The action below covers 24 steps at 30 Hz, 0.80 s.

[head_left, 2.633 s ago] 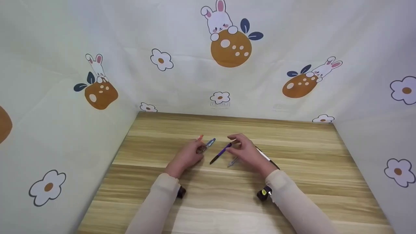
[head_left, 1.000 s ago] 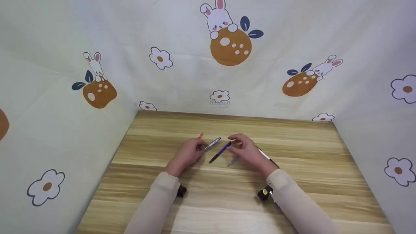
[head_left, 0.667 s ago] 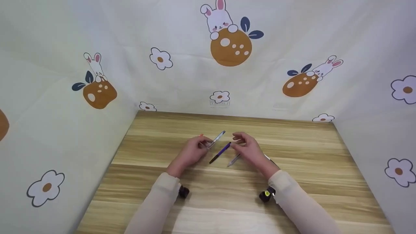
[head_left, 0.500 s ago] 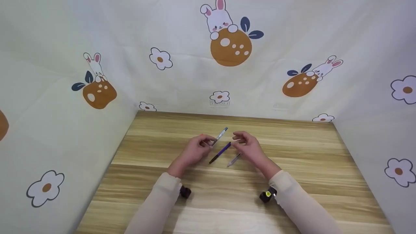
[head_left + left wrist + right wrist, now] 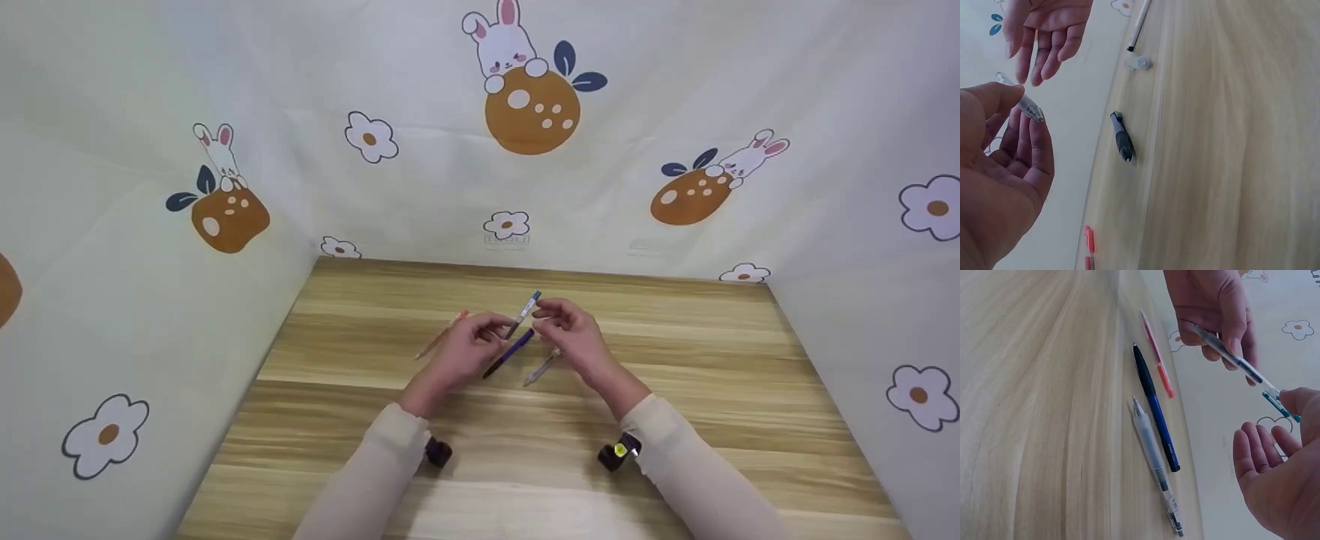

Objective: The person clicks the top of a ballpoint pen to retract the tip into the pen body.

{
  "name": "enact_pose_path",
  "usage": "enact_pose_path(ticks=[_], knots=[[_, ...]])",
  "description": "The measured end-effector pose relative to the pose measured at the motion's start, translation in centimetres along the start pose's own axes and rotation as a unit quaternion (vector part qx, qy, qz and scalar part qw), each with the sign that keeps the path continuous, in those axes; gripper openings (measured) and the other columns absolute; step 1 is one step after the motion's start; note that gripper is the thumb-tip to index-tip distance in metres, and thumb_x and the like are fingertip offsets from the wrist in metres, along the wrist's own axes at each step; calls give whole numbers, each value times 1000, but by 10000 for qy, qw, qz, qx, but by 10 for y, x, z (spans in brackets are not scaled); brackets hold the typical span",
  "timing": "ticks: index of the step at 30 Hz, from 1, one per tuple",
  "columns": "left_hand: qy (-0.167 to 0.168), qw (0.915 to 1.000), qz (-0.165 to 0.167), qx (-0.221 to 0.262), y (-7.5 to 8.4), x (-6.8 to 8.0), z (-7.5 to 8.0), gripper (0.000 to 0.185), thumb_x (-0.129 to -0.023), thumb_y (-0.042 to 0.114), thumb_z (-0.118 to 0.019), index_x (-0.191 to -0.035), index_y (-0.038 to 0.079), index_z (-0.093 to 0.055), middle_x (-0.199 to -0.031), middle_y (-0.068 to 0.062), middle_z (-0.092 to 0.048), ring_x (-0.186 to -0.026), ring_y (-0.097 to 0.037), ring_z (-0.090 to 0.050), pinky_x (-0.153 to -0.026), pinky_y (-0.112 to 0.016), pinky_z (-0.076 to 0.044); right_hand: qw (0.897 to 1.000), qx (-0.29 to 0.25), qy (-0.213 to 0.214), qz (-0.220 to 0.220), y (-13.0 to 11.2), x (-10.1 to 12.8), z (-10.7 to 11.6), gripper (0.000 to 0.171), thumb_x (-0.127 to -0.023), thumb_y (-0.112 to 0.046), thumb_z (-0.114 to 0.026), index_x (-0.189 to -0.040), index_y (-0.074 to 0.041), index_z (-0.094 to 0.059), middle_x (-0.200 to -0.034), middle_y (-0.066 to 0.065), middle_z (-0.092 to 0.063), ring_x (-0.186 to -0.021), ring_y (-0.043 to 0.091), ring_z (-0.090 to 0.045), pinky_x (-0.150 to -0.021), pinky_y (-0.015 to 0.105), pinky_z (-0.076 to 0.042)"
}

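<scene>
My left hand [image 5: 466,346] pinches a clear-barrelled pen [image 5: 1249,371] with a teal end between thumb and fingers, above the table. In the left wrist view the pen's metal tip [image 5: 1036,114] pokes out past the thumb. My right hand [image 5: 577,341] is close by with loosely bent fingers, its thumb overlapping the teal end in the right wrist view. Below the hands lie a purple-blue pen with a black grip [image 5: 508,354] and a translucent white pen [image 5: 541,369]. A red pen [image 5: 442,335] rests left of my left hand.
A white pen with a black end [image 5: 1139,28] lies farther off in the left wrist view, hidden behind my right arm in the head view. Patterned cloth walls [image 5: 420,187] enclose the wooden table [image 5: 517,465] at the back and both sides.
My left hand has lifted the clear pen and carried it right, tilting it more upright, toward my right hand. The red pen now shows along its length. My right hand has shifted slightly right.
</scene>
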<state>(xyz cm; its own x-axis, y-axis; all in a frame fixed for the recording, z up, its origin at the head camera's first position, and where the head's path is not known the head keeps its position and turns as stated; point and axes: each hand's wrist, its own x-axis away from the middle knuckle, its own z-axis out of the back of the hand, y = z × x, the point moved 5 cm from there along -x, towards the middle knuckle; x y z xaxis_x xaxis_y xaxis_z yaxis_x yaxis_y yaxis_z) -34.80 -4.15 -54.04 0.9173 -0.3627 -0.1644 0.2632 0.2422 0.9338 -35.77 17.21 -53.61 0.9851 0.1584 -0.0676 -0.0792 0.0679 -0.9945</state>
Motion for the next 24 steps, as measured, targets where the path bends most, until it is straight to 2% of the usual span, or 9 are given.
enact_pose_path(ticks=[7,11,15,20,24], knots=[[-89,9987,-56,503,6,1,-9,29,-103,1,-74,-131,8,-77,-109,-9,-76,-98,-21,-69,-82,-29,-56,9994,-252,161,172,-9,0,2,34,-102,-3,-76,-135,3,-69,-127,18,-74,-107,19,-72,-101,51,-61],[-186,9966,-79,794,8,1,-14,31,-103,0,-74,-133,5,-75,-111,-11,-75,-98,-19,-68,-82,-27,-56,9985,-480,179,211,-15,0,5,34,-102,-3,-77,-134,3,-69,-123,13,-74,-106,21,-71,-98,45,-62],[-322,9935,-73,1085,8,1,-21,31,-103,-1,-73,-134,-1,-72,-112,-14,-72,-98,-17,-66,-83,-27,-55,9970,-703,237,223,-19,0,8,35,-101,1,-76,-135,5,-68,-119,12,-72,-104,22,-72,-98,44,-62],[-411,9913,-37,1253,9,2,-29,31,-103,-1,-72,-134,-2,-71,-113,-13,-70,-101,-18,-65,-85,-27,-56,9954,-861,311,266,-23,2,10,33,-102,4,-73,-135,6,-68,-121,17,-71,-101,18,-73,-92,35,-63],[-481,9886,63,1426,8,2,-36,32,-104,0,-71,-136,-4,-69,-113,-12,-70,-99,-17,-66,-82,-27,-58,9940,-986,275,388,-25,4,11,33,-103,5,-72,-136,5,-68,-124,21,-71,-103,19,-73,-92,35,-63]])
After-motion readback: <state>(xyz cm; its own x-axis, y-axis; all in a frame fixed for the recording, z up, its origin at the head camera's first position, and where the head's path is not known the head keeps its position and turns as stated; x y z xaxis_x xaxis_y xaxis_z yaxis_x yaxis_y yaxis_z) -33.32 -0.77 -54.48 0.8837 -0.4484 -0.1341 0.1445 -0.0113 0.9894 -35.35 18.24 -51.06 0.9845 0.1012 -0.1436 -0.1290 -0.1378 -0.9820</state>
